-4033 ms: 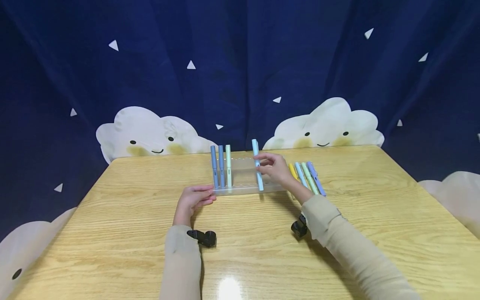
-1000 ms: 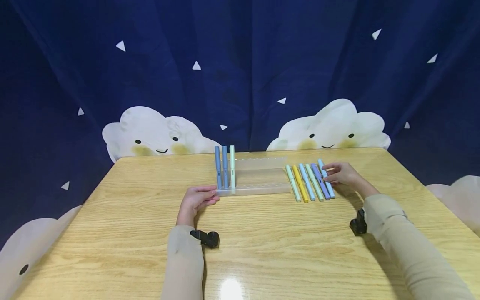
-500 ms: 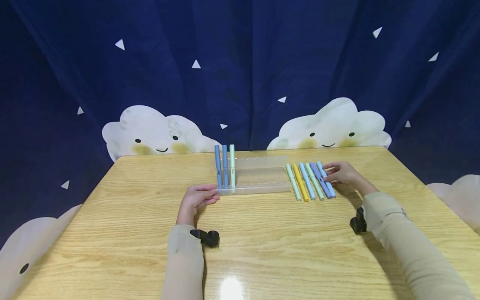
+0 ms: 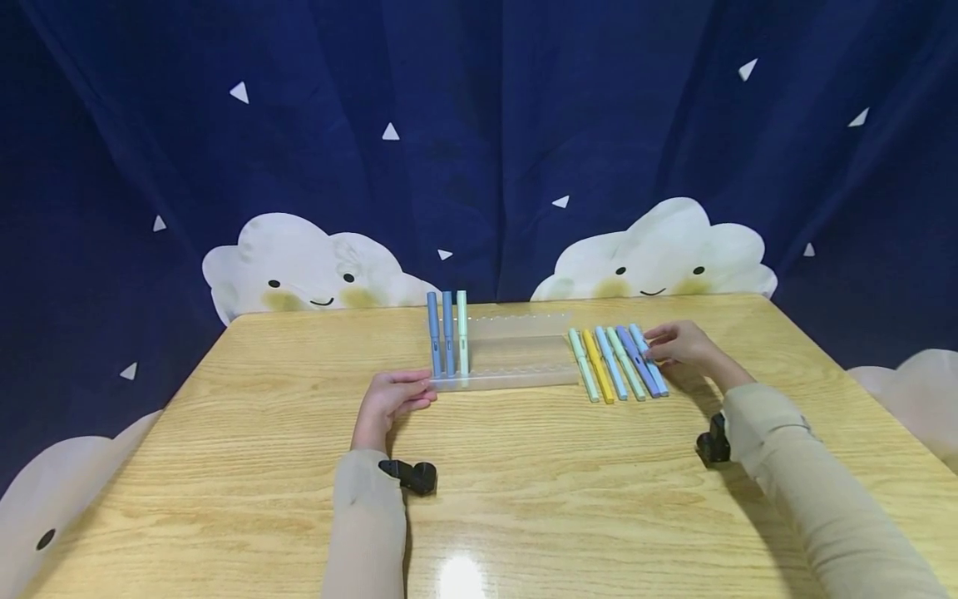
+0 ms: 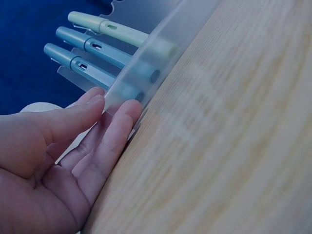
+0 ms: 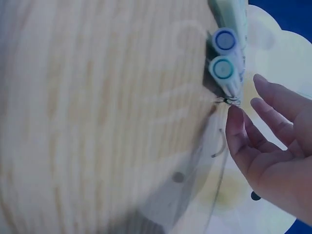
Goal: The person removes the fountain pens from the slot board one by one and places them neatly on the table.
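Observation:
My left hand [image 4: 391, 401] pinches the left front corner of a clear plastic pen rack [image 4: 524, 380]; the left wrist view shows thumb and fingertips at its end. Two dark blue pens [image 4: 434, 333] and a pale green pen [image 4: 463, 333] rest side by side in the rack's left part. On the right, my right hand [image 4: 683, 345] has its fingertips at a light blue pen [image 4: 659, 378], last in a row on the table. In the right wrist view the fingers are loosely bent, with one fingertip by the pen's clip [image 6: 233, 101]. A purple pen [image 4: 639, 362] lies against it.
Left of the purple pen lie a green pen [image 4: 627, 366], another light blue pen [image 4: 612, 366], a yellow pen [image 4: 599, 368] and a pale green pen [image 4: 584, 368], close to the rack's right end. A dark blue curtain [image 4: 449, 125] hangs behind the wooden table [image 4: 539, 482].
Four seconds ago my right hand held the light blue pen over the rack; now that pen lies at the row's right end. Within the last second it shifted slightly toward me. My left hand stayed put.

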Tool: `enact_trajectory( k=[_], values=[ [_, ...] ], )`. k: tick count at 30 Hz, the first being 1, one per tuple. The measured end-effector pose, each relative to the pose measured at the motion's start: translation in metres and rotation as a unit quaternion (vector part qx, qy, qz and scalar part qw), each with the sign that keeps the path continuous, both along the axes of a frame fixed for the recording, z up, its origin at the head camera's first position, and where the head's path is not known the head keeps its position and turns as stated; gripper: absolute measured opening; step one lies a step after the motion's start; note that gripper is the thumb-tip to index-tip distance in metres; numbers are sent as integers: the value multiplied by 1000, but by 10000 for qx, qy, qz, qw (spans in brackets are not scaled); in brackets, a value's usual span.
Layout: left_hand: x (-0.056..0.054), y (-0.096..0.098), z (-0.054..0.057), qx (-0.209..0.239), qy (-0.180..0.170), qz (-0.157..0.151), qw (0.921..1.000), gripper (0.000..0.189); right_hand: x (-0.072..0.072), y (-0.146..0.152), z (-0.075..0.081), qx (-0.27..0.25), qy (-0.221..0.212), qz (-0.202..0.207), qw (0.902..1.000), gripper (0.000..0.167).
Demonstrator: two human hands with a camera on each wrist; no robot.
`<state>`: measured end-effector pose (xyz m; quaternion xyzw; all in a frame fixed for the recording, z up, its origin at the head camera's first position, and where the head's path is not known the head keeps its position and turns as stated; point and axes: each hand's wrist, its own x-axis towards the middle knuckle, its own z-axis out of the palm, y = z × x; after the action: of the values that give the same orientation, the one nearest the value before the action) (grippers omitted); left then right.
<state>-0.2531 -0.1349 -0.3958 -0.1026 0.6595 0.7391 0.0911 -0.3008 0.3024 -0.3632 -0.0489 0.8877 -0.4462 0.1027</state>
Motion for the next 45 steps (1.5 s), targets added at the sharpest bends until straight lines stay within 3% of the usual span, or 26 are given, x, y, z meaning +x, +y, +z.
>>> enact_trajectory(
  k=[6, 17, 39, 45],
  values=[
    [1, 0, 0, 7, 17, -29, 10000, 29, 3, -5, 8, -111, 175, -237, 9995, 42],
    [2, 0, 2, 5, 34, -11, 10000, 29, 7, -23, 17, -781, 289, -482, 9954, 42],
    [2, 0, -1, -43, 40, -5, 10000, 29, 5, -81, 20, -1648, 286, -47, 9859, 37],
    [3, -1, 3, -33, 11, -59, 10000, 26, 4, -99, 18, -1848, 235, 59, 9825, 37]
  ],
)
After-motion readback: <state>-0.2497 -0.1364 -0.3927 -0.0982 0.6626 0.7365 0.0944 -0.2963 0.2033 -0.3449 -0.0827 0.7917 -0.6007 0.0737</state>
